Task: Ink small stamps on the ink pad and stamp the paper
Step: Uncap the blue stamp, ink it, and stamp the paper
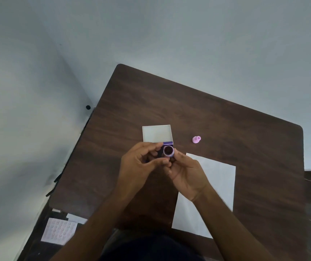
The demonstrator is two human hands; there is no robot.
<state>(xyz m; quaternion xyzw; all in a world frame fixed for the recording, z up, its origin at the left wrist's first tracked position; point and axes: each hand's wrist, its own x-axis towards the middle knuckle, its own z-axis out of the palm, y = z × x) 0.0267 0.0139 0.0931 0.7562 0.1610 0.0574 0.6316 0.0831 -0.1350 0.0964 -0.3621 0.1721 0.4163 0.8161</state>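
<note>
Stamp, small purple cylinder, inked face up, sits pinched between my right hand and left hand above ink pad. I judge it light, rigid, slippery; grip sides, avoid wet face. Paper lies right, unstamped.

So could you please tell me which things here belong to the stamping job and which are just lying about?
For the job: purple stamp held by both hands, pink stamp, ink pad box, white paper.
Lying about: dotted sheet, black strips beside the table.
</note>
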